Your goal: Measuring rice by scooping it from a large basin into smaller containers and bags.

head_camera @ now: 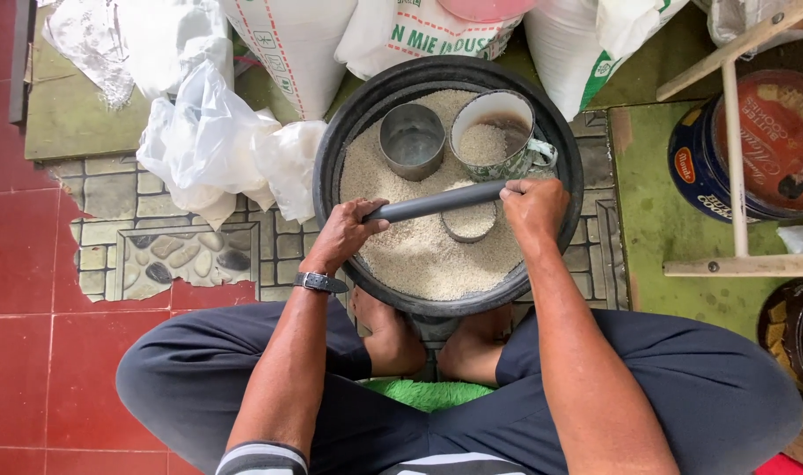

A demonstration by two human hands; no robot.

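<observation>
A grey rod (436, 203) is gripped at both ends: left hand (344, 236) is closed around its left end, right hand (531, 207) is clenched on its right end. The rod is held level, slightly tilted up to the right, and laid across the rim of a small round measuring can (469, 223). The can is sunk in rice (419, 255) and filled to the brim; only its near rim is visible under the rod.

The rice is held in a wide black basin (366, 105), set on the floor between the person's knees, with bare feet tucked just under its near edge. Two more containers are stood in the rice at the far side: an empty metal can (412, 141) on the left, and a patterned mug (494, 134) just beside it on the right, partly filled with rice, handle pointing right.

A wristwatch (320, 282) is worn on the left wrist.

White sacks (296, 44) are stacked behind the basin. Crumpled clear plastic bags (212, 141) are lying left of it, touching its rim. A blue round biscuit tin (753, 145) is seen at far right, behind a wooden frame (734, 158).
</observation>
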